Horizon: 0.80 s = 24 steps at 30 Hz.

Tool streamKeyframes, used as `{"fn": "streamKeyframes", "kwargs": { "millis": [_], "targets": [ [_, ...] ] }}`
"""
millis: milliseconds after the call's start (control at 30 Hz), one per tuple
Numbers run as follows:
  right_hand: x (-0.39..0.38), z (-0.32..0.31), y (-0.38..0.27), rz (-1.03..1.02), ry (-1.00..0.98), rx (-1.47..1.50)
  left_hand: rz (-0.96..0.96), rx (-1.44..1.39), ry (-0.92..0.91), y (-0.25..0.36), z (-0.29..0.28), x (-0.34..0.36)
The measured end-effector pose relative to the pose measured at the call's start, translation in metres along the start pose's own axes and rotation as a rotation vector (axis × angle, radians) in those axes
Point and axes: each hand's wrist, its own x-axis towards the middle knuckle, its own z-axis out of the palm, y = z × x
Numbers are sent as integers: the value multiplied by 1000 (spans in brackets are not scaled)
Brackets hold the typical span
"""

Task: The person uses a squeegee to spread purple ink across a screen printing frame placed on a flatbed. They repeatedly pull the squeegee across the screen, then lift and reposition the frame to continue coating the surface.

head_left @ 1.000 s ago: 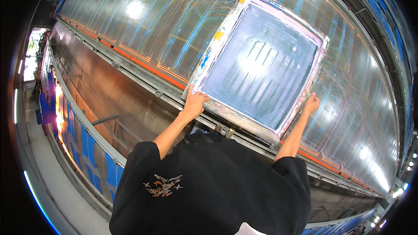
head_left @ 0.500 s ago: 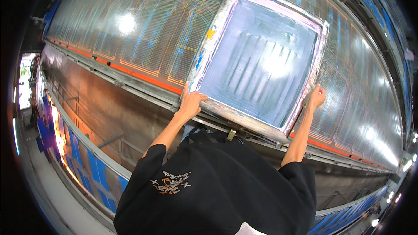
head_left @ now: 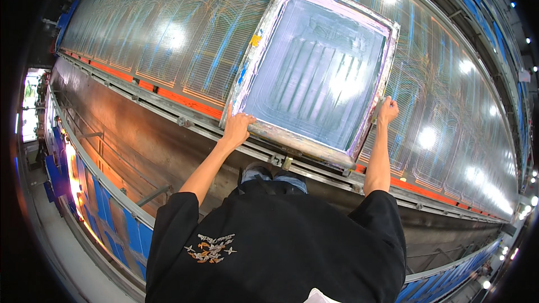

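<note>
A screen-printing frame [head_left: 311, 73] tilts slightly in the picture on a long printed table [head_left: 168, 62]. Its mesh looks blue-grey with dark streaks, and paint stains and yellow and blue tape bits mark the worn rim. My left hand [head_left: 237, 128] grips the near-left corner, fingers along the side and thumb over the near edge. At the right rim, lower down, my right hand [head_left: 388, 111] is closed against the frame's side; its fingertips are partly hidden. Both arms reach forward over the table's near edge.
An orange strip [head_left: 193, 104] and a metal rail [head_left: 168, 116] run along the table's near edge. To the left, a lower railing [head_left: 101, 168] with blue panels curves past a glowing orange light. Another row of blue panels lies at lower right.
The frame has shifted left along the table, and both hands have moved left with it, keeping their places on its rim.
</note>
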Motion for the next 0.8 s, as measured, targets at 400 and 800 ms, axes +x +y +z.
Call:
{"fn": "streamKeyframes", "kwargs": {
  "millis": [400,800],
  "targets": [
    [-14,11,-3,14,-283,-123,-7,9,-100,-16,-18,5],
    [-189,-145,-87,-583,-999,-567,164,63,-145,-22,-46,51]
  ]
}}
